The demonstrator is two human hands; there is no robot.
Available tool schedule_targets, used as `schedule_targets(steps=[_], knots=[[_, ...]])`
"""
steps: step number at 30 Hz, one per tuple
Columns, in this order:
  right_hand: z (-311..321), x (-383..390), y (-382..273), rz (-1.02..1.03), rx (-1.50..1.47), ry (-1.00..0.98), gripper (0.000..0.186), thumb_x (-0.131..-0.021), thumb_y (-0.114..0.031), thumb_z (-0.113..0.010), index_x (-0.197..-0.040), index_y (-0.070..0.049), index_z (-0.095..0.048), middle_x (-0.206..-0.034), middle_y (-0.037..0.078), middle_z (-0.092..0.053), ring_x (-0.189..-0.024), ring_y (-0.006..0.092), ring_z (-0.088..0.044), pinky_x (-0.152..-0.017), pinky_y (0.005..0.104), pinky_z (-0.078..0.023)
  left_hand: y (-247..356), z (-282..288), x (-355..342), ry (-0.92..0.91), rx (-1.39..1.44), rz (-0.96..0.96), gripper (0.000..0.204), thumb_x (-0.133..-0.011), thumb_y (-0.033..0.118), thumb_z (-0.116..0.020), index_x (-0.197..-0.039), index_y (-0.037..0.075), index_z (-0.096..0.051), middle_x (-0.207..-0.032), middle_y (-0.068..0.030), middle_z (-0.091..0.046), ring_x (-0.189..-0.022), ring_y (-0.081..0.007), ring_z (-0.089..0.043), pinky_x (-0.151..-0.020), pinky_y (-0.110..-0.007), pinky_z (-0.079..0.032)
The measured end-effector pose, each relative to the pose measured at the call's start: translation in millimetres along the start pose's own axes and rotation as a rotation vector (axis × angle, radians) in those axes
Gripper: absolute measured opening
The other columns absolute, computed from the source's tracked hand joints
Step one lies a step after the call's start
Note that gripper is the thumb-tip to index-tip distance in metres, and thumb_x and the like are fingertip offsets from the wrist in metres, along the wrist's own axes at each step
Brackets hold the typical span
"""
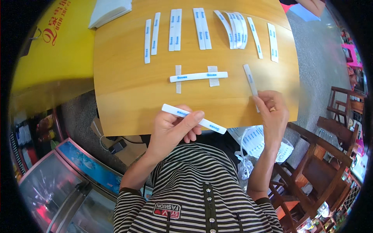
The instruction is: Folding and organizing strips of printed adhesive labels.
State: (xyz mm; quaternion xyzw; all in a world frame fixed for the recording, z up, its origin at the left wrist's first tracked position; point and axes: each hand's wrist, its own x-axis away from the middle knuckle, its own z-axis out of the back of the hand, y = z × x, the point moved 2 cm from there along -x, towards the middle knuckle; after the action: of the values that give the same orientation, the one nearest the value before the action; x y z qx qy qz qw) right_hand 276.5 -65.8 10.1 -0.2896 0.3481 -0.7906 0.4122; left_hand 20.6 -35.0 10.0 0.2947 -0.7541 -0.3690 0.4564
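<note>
My left hand (pixel 169 130) is closed, its thumb pressing a flat white strip with blue print (pixel 213 126) against the fingers just over the table's front edge. On the right, my right hand (pixel 274 110) pinches the near end of a second, narrow white strip (pixel 250 77), which points away from me. In the middle of the wooden table (pixel 132 93), another printed strip (pixel 198 77) lies across two short pale ribbed pieces; one is the left piece (pixel 178 86), the other the right piece (pixel 214 82).
Along the table's far side lie several similar strips, such as a left pair (pixel 154 35), a curved bundle (pixel 237 31) and a right one (pixel 273 42). White paper (pixel 110 11) sits at the far left corner. Wooden chairs (pixel 322 171) stand at right, a glass-topped freezer (pixel 50 182) at left.
</note>
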Motion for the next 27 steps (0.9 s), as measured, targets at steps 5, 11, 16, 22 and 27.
schedule_targets(steps=[5,11,16,22,27], knots=[[-9,27,-48,0.328,0.104,-0.145,0.029,-0.075,-0.008,-0.08,-0.101,-0.004,-0.068,-0.102,0.008,-0.064,-0.078,0.0191,-0.061,-0.063,0.0298,-0.049,1,-6,-7,-0.017,-0.035,-0.011,0.027,-0.097,0.026,-0.066,-0.086,0.001,-0.067,-0.072,-0.0026,-0.065,-0.056,-0.005,-0.058,-0.048,-0.018,-0.045],[-41,37,-54,0.489,-0.003,-0.355,0.033,-0.073,-0.014,-0.083,-0.101,-0.004,-0.069,-0.093,0.011,-0.067,-0.08,0.0274,-0.064,-0.066,0.037,-0.053,-6,-7,-12,-0.012,0.054,-0.045,0.026,-0.097,0.025,-0.065,-0.087,0.001,-0.066,-0.074,-0.0021,-0.064,-0.059,-0.006,-0.058,-0.051,-0.019,-0.046],[-49,40,-62,0.626,0.106,-0.286,0.026,-0.076,-0.02,-0.081,-0.095,-0.006,-0.069,-0.078,0.006,-0.065,-0.069,0.0228,-0.062,-0.059,0.0349,-0.05,-9,0,-15,0.064,0.062,-0.07,0.02,-0.095,0.02,-0.069,-0.087,0.002,-0.065,-0.074,0.0003,-0.062,-0.061,-0.003,-0.055,-0.051,-0.019,-0.044],[-45,49,-65,0.441,0.026,-0.564,0.023,-0.081,-0.022,-0.079,-0.088,-0.006,-0.066,-0.073,0.006,-0.063,-0.062,0.0184,-0.058,-0.054,0.0311,-0.046,3,1,-20,0.009,-0.211,-0.153,0.013,-0.091,0.008,-0.071,-0.081,0.004,-0.065,-0.072,0.002,-0.063,-0.059,-0.003,-0.055,-0.052,-0.018,-0.043],[-52,45,-41,-0.147,-0.475,-0.75,0.015,-0.091,-0.016,-0.071,-0.09,-0.002,-0.066,-0.072,-0.002,-0.058,-0.065,0.005,-0.049,-0.056,0.0237,-0.041,2,-1,-24,-0.175,-0.293,-0.195,0.021,-0.098,0.017,-0.063,-0.084,0.001,-0.066,-0.077,-0.0024,-0.066,-0.066,-0.0061,-0.059,-0.057,-0.021,-0.045]])
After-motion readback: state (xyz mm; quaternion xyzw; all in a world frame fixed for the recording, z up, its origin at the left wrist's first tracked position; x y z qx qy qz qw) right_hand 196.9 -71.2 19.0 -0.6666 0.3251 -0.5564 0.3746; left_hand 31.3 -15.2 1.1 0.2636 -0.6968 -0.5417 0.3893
